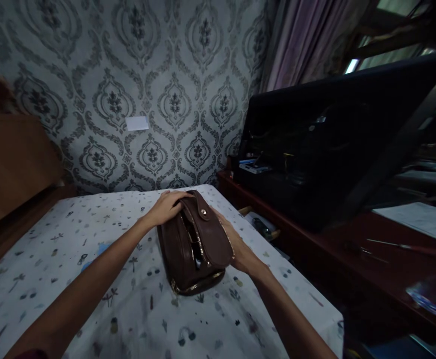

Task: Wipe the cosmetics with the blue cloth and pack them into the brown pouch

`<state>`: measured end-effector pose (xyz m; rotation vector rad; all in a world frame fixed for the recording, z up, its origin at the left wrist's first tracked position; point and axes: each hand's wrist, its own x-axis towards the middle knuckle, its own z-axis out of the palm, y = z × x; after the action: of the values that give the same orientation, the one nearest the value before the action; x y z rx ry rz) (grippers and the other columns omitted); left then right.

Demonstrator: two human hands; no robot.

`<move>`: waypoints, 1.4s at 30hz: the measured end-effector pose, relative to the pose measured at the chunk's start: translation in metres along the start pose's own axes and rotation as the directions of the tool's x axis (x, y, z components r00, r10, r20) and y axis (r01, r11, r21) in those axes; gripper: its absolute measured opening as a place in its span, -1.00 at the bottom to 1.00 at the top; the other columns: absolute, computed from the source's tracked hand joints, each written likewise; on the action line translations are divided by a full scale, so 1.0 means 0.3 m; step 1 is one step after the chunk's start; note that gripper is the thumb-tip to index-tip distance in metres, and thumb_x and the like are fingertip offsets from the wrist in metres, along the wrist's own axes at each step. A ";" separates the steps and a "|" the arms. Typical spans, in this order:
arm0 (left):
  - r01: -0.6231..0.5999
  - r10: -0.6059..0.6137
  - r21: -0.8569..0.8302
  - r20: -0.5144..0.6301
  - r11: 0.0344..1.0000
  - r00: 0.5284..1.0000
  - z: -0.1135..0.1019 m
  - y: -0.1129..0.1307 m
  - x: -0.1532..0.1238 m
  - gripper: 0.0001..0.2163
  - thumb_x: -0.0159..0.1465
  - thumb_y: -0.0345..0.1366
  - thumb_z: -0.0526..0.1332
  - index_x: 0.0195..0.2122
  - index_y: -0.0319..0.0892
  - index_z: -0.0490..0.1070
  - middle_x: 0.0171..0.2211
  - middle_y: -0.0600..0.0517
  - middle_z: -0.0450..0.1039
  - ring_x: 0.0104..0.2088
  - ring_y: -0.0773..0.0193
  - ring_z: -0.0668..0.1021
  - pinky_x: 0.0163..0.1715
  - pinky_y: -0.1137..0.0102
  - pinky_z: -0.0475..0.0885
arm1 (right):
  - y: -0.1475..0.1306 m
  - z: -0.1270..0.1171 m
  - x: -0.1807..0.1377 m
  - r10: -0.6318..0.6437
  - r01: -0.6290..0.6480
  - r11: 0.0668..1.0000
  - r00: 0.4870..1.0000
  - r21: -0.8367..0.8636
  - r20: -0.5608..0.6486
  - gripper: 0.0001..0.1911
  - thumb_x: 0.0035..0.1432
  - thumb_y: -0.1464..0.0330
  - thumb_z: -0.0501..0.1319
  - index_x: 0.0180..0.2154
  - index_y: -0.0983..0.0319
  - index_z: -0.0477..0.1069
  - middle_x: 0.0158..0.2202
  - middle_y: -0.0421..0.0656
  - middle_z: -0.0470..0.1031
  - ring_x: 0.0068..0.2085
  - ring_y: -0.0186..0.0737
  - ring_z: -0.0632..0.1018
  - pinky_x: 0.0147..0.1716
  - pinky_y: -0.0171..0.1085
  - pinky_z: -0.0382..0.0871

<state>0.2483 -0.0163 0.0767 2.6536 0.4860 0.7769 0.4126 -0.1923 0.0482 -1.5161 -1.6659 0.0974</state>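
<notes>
A dark brown leather bag [218, 239] with gold-coloured zips stands on the patterned white sheet [139, 319]. One zip is partly open, and something pale shows in the gap, too small to name. My left hand [167, 207] grips the bag's upper left edge, its fingers over the top by a strap with a round metal stud. Against the bag's right side is my right hand [236, 244], holding it there; most of its fingers are hidden behind the bag.
A large black screen [315, 149] stands on a dark red desk [382, 264] at the right. A screwdriver [415, 248] and a white sheet of paper [423, 219] lie there. Below, a drawer [273, 232] is pulled out. At left is a wooden headboard-like panel [12, 164].
</notes>
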 end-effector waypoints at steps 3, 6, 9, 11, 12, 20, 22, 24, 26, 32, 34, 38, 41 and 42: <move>0.023 -0.022 0.027 -0.021 0.999 1.000 0.012 -0.005 -0.005 -0.58 0.26 -0.36 -0.02 0.08 -0.15 0.44 0.12 -0.11 0.47 0.15 0.07 0.45 0.26 0.09 0.11 | 0.027 -0.034 -0.002 -0.084 0.068 0.988 0.990 0.139 0.111 -0.42 0.32 -0.02 -0.03 0.20 0.10 0.36 0.27 -0.11 0.36 0.31 -0.03 0.31 0.30 0.02 0.15; 0.046 -0.045 0.031 -0.036 0.998 0.998 0.023 -0.004 -0.010 -0.57 0.27 -0.37 -0.04 0.10 -0.17 0.42 0.14 -0.12 0.45 0.17 0.05 0.43 0.28 0.02 0.05 | 0.038 -0.053 -0.003 0.053 -0.081 0.945 0.994 0.318 0.094 -0.36 0.29 -0.08 -0.01 0.23 0.11 0.32 0.32 -0.09 0.28 0.33 -0.02 0.29 0.31 0.02 0.13; 0.062 -0.061 0.009 -0.049 0.998 0.997 0.031 0.000 -0.012 -0.58 0.26 -0.40 -0.04 0.08 -0.14 0.44 0.15 -0.09 0.45 0.18 0.05 0.42 0.30 0.00 0.00 | 0.039 -0.062 0.007 0.221 -0.244 0.856 0.970 0.456 0.103 -0.30 0.29 -0.12 -0.05 0.28 0.11 0.24 0.29 -0.04 0.32 0.31 -0.01 0.31 0.32 0.06 0.08; 0.071 -0.072 -0.028 -0.060 0.997 0.996 0.034 0.003 -0.011 -0.60 0.24 -0.40 -0.01 0.03 -0.11 0.47 0.14 -0.07 0.47 0.17 0.06 0.43 0.32 0.01 -0.02 | 0.033 -0.064 0.016 0.274 -0.309 0.808 0.951 0.502 0.146 -0.21 0.29 -0.18 -0.22 0.29 0.14 0.22 0.29 0.00 0.32 0.32 0.01 0.29 0.32 0.11 0.05; 0.072 -0.076 -0.055 -0.064 0.996 0.995 0.033 0.004 -0.011 -0.61 0.22 -0.40 0.01 0.01 -0.10 0.49 0.12 -0.06 0.48 0.16 0.06 0.44 0.32 0.01 -0.03 | 0.027 -0.064 0.019 0.270 -0.323 0.805 0.947 0.498 0.176 -0.16 0.27 -0.20 -0.28 0.30 0.15 0.22 0.29 0.02 0.31 0.33 0.03 0.28 0.31 0.13 0.05; 0.120 -0.201 -0.424 -0.151 0.898 0.968 -0.042 -0.093 -0.027 -0.65 0.22 -0.29 0.12 0.02 -0.11 0.48 0.10 -0.03 0.49 0.16 0.06 0.45 0.20 0.20 0.29 | -0.045 -0.022 -0.006 0.108 -0.108 0.994 0.968 -0.013 0.225 -0.07 0.03 -0.06 0.27 0.32 0.24 0.15 0.36 0.04 0.17 0.43 0.21 -0.07 0.35 0.21 -0.10; 0.242 -0.370 -0.486 -0.185 0.840 0.911 -0.051 -0.154 -0.029 -0.65 0.32 -0.29 0.03 0.09 -0.16 0.40 0.13 -0.08 0.44 0.17 0.07 0.44 0.16 0.18 0.32 | -0.043 -0.014 -0.008 0.113 -0.108 0.994 0.968 -0.035 0.223 -0.11 0.08 0.01 0.24 0.34 0.24 0.11 0.38 0.03 0.14 0.43 0.17 -0.06 0.35 0.18 -0.06; 0.408 -0.541 -0.520 -0.130 0.751 0.831 -0.044 -0.213 -0.026 -0.69 0.39 -0.24 0.04 0.08 -0.20 0.38 0.08 -0.12 0.45 0.09 0.07 0.48 0.08 0.12 0.40 | -0.039 -0.013 -0.008 0.101 -0.090 0.994 0.972 -0.061 0.211 -0.14 0.08 0.07 0.24 0.34 0.23 0.11 0.37 0.02 0.15 0.43 0.15 -0.03 0.35 0.16 -0.02; 0.552 -0.655 -0.527 -0.012 0.646 0.756 -0.028 -0.257 -0.020 -0.69 0.39 -0.16 0.14 0.06 -0.22 0.38 0.02 -0.12 0.45 -0.02 0.10 0.53 -0.02 0.09 0.47 | -0.040 -0.013 -0.007 0.098 -0.081 0.993 0.974 -0.092 0.204 -0.17 0.08 0.11 0.23 0.33 0.24 0.14 0.36 0.02 0.17 0.43 0.15 -0.01 0.34 0.15 0.01; 0.752 -0.750 -0.465 0.242 0.468 0.616 -0.022 -0.293 0.029 -0.67 0.36 -0.16 0.21 0.08 -0.21 0.37 0.04 -0.10 0.43 -0.06 0.14 0.54 -0.08 0.13 0.52 | -0.065 0.017 -0.008 0.130 -0.112 0.982 0.986 -0.154 0.108 -0.19 0.11 -0.09 0.18 0.25 0.25 0.26 0.30 0.06 0.27 0.39 0.20 0.10 0.29 0.19 0.10; 0.793 -0.770 -0.424 0.279 0.437 0.573 -0.036 -0.295 0.057 -0.67 0.36 -0.16 0.21 0.09 -0.20 0.37 0.04 -0.10 0.42 -0.05 0.13 0.54 -0.08 0.12 0.51 | -0.066 0.033 -0.008 0.142 -0.125 0.975 0.986 -0.185 0.082 -0.11 0.04 -0.11 0.24 0.26 0.27 0.24 0.29 0.08 0.28 0.38 0.22 0.12 0.27 0.18 0.14; 0.849 -0.802 -0.336 0.312 0.409 0.510 -0.052 -0.301 0.114 -0.67 0.36 -0.17 0.21 0.09 -0.20 0.36 0.06 -0.11 0.41 -0.04 0.12 0.53 -0.06 0.11 0.51 | -0.061 0.045 -0.008 0.140 -0.121 0.969 0.987 -0.214 0.075 -0.14 0.04 -0.07 0.25 0.26 0.27 0.24 0.28 0.06 0.30 0.38 0.19 0.13 0.26 0.16 0.17; 0.867 -0.817 -0.285 0.308 0.409 0.487 -0.054 -0.300 0.151 -0.67 0.36 -0.18 0.21 0.09 -0.20 0.36 0.06 -0.11 0.41 -0.03 0.12 0.53 -0.06 0.12 0.51 | -0.065 0.040 -0.008 0.132 -0.110 0.969 0.987 -0.220 0.087 -0.17 0.06 -0.06 0.24 0.25 0.24 0.25 0.28 0.04 0.30 0.37 0.20 0.13 0.25 0.17 0.19; 0.870 -0.821 -0.273 0.304 0.411 0.483 -0.053 -0.299 0.162 -0.67 0.36 -0.18 0.21 0.09 -0.20 0.36 0.06 -0.11 0.41 -0.03 0.12 0.53 -0.06 0.12 0.51 | -0.068 0.038 -0.008 0.136 -0.113 0.968 0.986 -0.222 0.093 -0.17 0.06 -0.05 0.24 0.26 0.25 0.24 0.29 0.04 0.30 0.38 0.21 0.12 0.25 0.17 0.19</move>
<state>0.2574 0.0864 0.0750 1.6589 1.3424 0.2980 0.3894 -0.1942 0.0516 -1.8085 -1.7088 0.0674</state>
